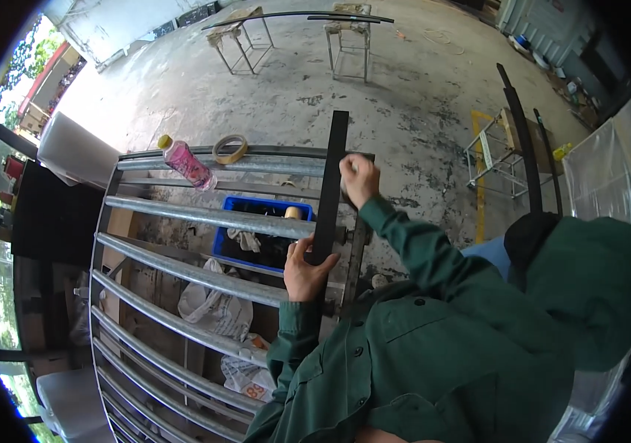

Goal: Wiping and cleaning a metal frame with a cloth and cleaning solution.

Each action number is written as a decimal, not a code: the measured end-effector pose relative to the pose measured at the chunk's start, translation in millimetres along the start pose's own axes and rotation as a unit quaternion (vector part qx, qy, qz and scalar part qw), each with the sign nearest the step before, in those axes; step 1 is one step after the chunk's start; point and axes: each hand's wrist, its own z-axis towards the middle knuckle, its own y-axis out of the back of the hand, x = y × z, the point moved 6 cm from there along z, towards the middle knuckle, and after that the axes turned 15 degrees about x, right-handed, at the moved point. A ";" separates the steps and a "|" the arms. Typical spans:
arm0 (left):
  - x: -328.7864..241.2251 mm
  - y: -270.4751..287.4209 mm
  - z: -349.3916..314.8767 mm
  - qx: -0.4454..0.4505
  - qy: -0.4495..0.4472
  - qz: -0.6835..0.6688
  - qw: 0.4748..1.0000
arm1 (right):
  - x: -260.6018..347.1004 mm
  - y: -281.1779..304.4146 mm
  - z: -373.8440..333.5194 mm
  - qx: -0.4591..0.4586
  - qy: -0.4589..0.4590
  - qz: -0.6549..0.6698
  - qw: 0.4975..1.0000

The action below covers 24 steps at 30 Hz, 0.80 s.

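A long flat black strip (332,170) lies across the right end of a rack of grey metal pipes (205,215), pointing away from me. My left hand (305,275) grips the strip at its near part, thumb on the right edge and fingers on the left. Farther along, my right hand (360,179) is curled closed at the strip's right edge. Whatever its fingers hold, if anything, is hidden. Both forearms are in green sleeves.
On the rack's far pipes are a pink bottle (188,164) with a yellow cap and a tape roll (230,149). Below sit a blue crate (221,247) and white plastic bags (216,299). Two stands (346,29) (238,33) at the back carry black strips. More strips (526,148) lean at right.
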 end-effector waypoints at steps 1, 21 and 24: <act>-3.1 0.7 -1.1 -0.001 0.000 -0.002 1.000 | 1.1 5.3 12.6 -0.018 -0.012 -0.070 0.997; -5.4 -1.3 0.9 0.001 -0.003 -0.014 1.000 | -79.8 -2.9 109.2 0.001 -0.178 -0.055 0.982; -5.5 -0.9 0.1 -0.003 0.000 -0.026 1.000 | -81.0 -4.1 114.2 -0.013 -0.162 -0.068 0.984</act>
